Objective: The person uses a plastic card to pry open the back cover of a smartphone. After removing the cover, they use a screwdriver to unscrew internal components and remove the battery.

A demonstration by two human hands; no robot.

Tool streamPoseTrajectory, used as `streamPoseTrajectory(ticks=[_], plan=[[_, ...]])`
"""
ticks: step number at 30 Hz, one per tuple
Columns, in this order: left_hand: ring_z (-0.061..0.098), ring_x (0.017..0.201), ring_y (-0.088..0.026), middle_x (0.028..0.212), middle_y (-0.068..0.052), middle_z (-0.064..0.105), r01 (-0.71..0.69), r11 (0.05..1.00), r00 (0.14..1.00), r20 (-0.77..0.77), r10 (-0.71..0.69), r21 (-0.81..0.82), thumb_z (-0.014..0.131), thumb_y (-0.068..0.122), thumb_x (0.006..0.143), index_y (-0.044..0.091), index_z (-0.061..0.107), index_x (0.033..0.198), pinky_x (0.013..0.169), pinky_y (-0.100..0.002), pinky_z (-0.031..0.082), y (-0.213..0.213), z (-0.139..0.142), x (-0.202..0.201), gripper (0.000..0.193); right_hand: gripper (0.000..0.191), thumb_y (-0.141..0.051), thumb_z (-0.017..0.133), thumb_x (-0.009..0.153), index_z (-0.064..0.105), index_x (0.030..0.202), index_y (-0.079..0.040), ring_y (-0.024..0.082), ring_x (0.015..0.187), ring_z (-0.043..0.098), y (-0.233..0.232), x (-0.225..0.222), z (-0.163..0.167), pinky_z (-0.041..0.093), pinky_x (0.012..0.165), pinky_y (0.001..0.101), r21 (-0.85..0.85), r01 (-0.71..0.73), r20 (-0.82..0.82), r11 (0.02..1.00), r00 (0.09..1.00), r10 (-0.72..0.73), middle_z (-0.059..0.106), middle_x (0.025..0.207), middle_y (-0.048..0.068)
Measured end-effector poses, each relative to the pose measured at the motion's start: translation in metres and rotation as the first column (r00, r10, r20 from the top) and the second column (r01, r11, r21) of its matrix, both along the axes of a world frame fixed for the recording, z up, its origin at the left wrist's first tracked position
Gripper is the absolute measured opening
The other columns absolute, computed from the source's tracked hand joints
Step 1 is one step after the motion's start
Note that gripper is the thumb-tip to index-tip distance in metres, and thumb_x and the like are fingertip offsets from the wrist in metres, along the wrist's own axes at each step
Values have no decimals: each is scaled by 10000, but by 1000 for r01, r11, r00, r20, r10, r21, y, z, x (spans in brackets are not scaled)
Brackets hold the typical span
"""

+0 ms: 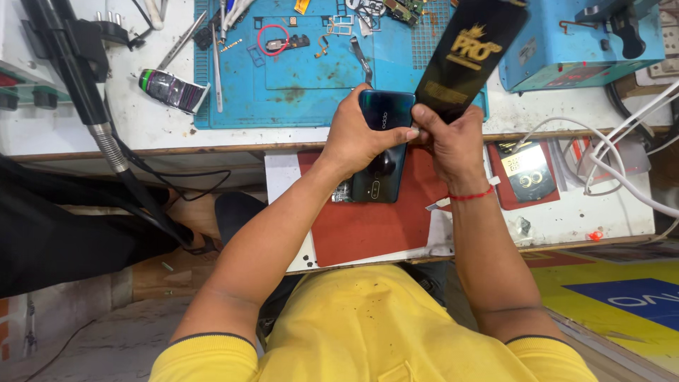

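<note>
A dark teal phone lies back-up over a red mat on a pull-out shelf. My left hand grips its upper half, thumb across the top. My right hand pinches the lower end of a long black packet with gold print, which stands tilted up to the right. The fingertips of both hands meet at the phone's top right corner. A red thread circles my right wrist.
A blue work mat on the bench holds tweezers, small parts and a red ring. A blue machine stands at the far right. White cables and a black packet lie at right. A hose hangs at left.
</note>
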State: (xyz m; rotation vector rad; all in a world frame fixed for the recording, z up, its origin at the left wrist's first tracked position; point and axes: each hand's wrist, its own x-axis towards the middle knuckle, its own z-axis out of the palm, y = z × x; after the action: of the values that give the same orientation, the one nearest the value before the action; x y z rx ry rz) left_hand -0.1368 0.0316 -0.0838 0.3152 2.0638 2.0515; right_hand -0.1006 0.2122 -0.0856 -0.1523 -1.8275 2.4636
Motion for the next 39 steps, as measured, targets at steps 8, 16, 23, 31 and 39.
streamPoseTrajectory(ticks=[8, 16, 23, 31, 39], plan=[[708, 901, -125, 986, -52, 750, 4, 999, 998, -64, -7, -37, 977, 184, 671, 34, 617, 1086, 845, -304, 598, -11, -2, 0, 569, 109, -41, 771, 955, 678, 934, 12, 78, 580, 568, -18, -8, 0, 496, 499, 244, -19, 65, 35, 998, 997, -64, 638, 735, 27], [731, 887, -122, 976, -45, 762, 26, 991, 1000, -2, -26, -131, 971, 186, 665, 36, 613, 1086, 830, -298, 610, -22, 0, 8, 573, 31, -34, 739, 929, 722, 933, -8, 58, 579, 564, -8, 8, 13, 450, 498, 210, 204, -160, 174, 966, 977, 125, 704, 777, 26], [726, 914, -120, 992, -49, 759, 76, 991, 997, -2, -77, -107, 963, 137, 656, 25, 615, 1096, 851, -301, 605, -34, -1, 11, 572, 117, -31, 762, 958, 684, 879, 4, 84, 572, 582, -29, 11, 0, 472, 511, 236, 124, -24, 45, 992, 999, 18, 656, 717, 33], [726, 958, -161, 1038, -57, 758, 99, 973, 994, -34, -108, -209, 986, 191, 616, 33, 633, 1129, 889, -305, 571, -44, -4, 14, 643, 118, -104, 743, 1004, 681, 1037, -10, 55, 641, 570, -23, 1, 9, 484, 572, 221, 497, -59, 40, 866, 998, 45, 673, 832, -1], [729, 903, -196, 973, -81, 764, 249, 931, 968, 34, -249, -268, 982, 234, 571, 30, 648, 1064, 856, -324, 585, -49, -1, 12, 629, 169, -41, 765, 981, 720, 1121, 42, 83, 926, 673, -16, 7, 0, 571, 843, 260, 385, -192, -53, 903, 972, 229, 757, 1063, 50]])
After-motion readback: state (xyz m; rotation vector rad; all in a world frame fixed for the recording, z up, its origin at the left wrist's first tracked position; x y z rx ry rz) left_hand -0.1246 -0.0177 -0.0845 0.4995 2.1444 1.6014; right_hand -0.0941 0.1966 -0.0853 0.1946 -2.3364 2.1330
